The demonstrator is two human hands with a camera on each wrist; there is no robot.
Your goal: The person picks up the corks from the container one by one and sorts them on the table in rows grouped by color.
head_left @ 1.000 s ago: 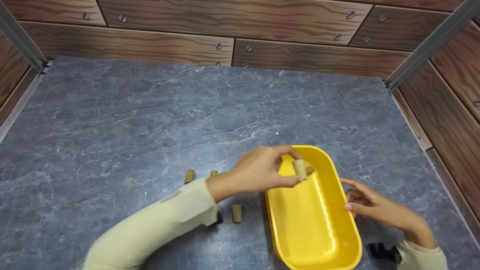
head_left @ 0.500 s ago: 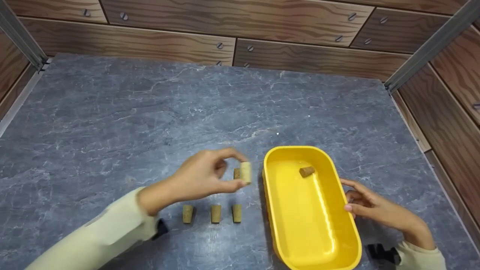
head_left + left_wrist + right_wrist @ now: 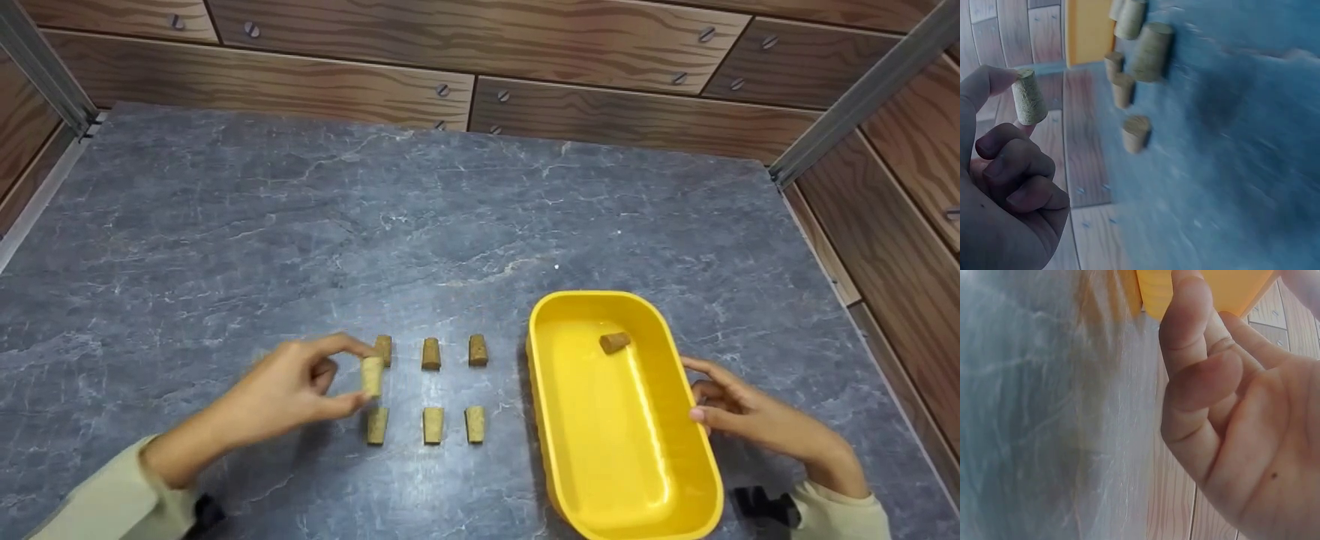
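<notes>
My left hand (image 3: 281, 390) pinches a pale tapered cork (image 3: 372, 377) between thumb and forefinger, its other fingers curled in. In the left wrist view this cork (image 3: 1030, 97) is held clear of the table. Right below it and just behind it stand or lie other corks, set in two rows of three: a browner far row (image 3: 430, 353) and a paler near row (image 3: 433, 426). A yellow tub (image 3: 534, 360) stands right of the rows, with one brown cork (image 3: 614, 343) lying inside. My right hand (image 3: 757, 412) touches the tub's right outer wall with relaxed fingers.
The grey marbled tabletop (image 3: 300, 210) is bounded by wood-patterned walls (image 3: 360, 82) at the back and sides. Metal posts (image 3: 840, 105) mark the far corners. A black wrist strap (image 3: 766, 506) shows at the right sleeve.
My left hand has carried the pale cork leftward from over the tub to above the left end of the rows. The right hand and the tub stay put.
</notes>
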